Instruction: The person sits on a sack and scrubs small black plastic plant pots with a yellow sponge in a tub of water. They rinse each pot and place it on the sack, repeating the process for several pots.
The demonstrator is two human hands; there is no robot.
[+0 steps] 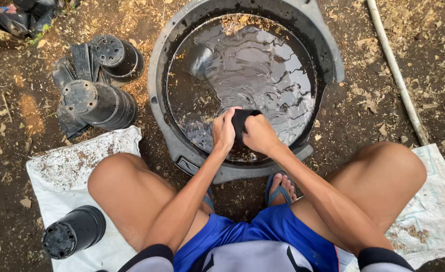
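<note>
Both my hands grip one small black plastic pot (240,122) over the near side of a big round dark tub (158,75) full of rippling water (247,70). My left hand (224,131) clasps the pot's left side. On the pot's right side sits my right hand (259,133), fingers wrapped around it. The pot hangs just above or at the water surface; I cannot tell if it touches. My bare knees spread to either side of the tub, with my sandalled feet at its base.
Stacks of black nursery pots (99,103) lie on the dirt left of the tub, another stack (117,58) behind. One pot stack (73,232) rests on a white sack (66,171). A second sack (434,211) lies right. A pale hose (396,70) crosses the upper right.
</note>
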